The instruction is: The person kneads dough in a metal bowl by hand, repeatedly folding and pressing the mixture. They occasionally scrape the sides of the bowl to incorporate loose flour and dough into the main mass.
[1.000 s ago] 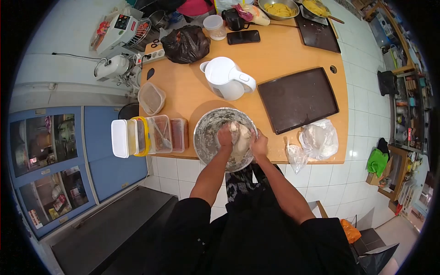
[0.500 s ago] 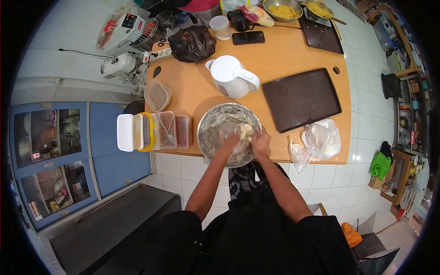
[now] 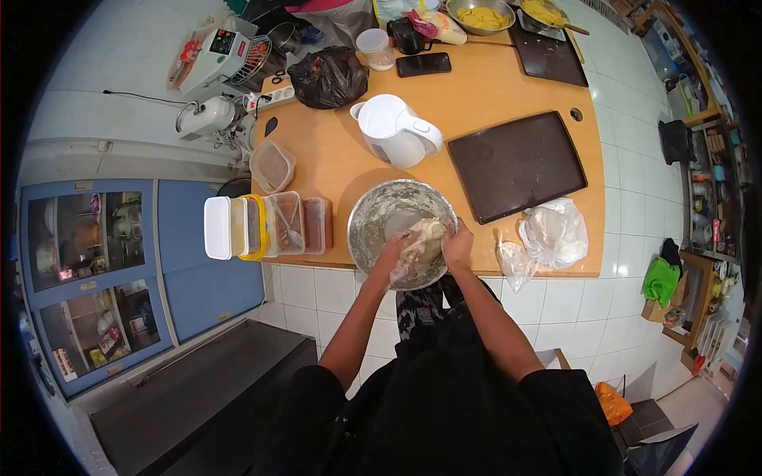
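A round metal mixing bowl (image 3: 367,208), its inner wall smeared with flour paste, stands at the near edge of the table. Pale, sticky dough (image 3: 426,238) lies in its right half, stretched toward me. Inside the bowl, my left hand (image 3: 391,258) is closed on the near-left part of the dough, its fingers partly hidden by it. At the right side my right hand (image 3: 457,247) grips the bowl's rim, with fingers wrapped over the edge. A white electric kettle (image 3: 394,131) stands just behind the bowl.
Right of the bowl lie a dark baking tray (image 3: 517,168) and plastic bags (image 3: 554,234) of white powder. Plastic containers (image 3: 283,222) stand to the left. Farther back are a black plastic bag (image 3: 329,77), a phone (image 3: 424,65) and a pan of yellow food (image 3: 481,17).
My left hand has moved toward me and slightly left, and the dough is drawn out longer with it. The bowl has shifted slightly right in view; my right hand stays on the rim.
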The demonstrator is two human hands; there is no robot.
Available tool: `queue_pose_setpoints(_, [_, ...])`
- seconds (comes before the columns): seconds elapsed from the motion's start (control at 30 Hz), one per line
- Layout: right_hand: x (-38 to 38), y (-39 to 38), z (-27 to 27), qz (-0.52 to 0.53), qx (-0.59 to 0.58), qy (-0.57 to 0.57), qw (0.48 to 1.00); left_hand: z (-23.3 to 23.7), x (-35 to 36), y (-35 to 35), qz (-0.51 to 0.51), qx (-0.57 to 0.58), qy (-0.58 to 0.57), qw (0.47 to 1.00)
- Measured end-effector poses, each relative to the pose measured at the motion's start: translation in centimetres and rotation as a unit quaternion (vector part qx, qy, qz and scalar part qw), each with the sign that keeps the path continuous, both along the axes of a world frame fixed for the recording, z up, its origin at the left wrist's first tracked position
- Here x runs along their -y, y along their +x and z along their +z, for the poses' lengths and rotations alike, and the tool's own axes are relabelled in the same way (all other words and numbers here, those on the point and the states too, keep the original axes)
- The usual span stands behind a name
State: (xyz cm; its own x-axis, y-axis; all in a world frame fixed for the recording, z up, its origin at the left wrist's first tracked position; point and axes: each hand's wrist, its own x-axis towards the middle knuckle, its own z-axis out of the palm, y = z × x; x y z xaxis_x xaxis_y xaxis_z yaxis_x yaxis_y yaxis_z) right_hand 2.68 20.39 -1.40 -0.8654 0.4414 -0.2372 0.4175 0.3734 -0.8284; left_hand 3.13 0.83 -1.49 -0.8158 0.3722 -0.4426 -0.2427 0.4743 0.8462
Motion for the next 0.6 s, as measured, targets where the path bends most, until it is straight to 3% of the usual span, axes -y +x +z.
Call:
queue_pose_setpoints(0.07, [-0.1, 0.0, -0.6, -0.005, -0.012, -0.012, 1.000, 1.8, -0.7, -1.4, 0.098, 0.077, 0.088, 0.988])
queue_pose_setpoints(0.13, [-0.3, 0.1, -0.8, -0.015, -0.020, -0.033, 0.999, 4.5, -2.3, -2.5, 0.125, -0.037, 0.049, 0.990])
queue_pose_setpoints(0.2, [-0.5, 0.2, -0.6, -0.025, -0.020, -0.055, 0.998, 4.4, -3.0, -3.0, 0.160, 0.038, 0.094, 0.982])
queue_pose_setpoints(0.27, [-0.5, 0.1, -0.7, -0.024, -0.017, -0.064, 0.998, 3.9, -4.0, -3.1, 0.204, -0.003, 0.043, 0.978])
queue_pose_setpoints(0.37, [-0.2, 0.0, -0.5, -0.017, -0.013, -0.051, 0.998, -1.8, -5.0, -2.5, 0.289, -0.222, -0.123, 0.923])
queue_pose_setpoints(0.47, [0.6, -0.3, -0.1, -0.030, -0.028, -0.042, 0.998, -0.1, -6.8, -3.2, 0.211, -0.222, -0.327, 0.894])
queue_pose_setpoints(0.5, [0.8, -0.2, -0.3, -0.036, -0.027, -0.045, 0.998, 1.2, -7.2, -3.3, 0.184, -0.223, -0.346, 0.893])
queue_pose_setpoints(0.6, [1.2, -0.1, -0.2, -0.057, -0.032, -0.059, 0.996, -9.8, -5.1, -1.1, 0.011, -0.171, -0.402, 0.900])
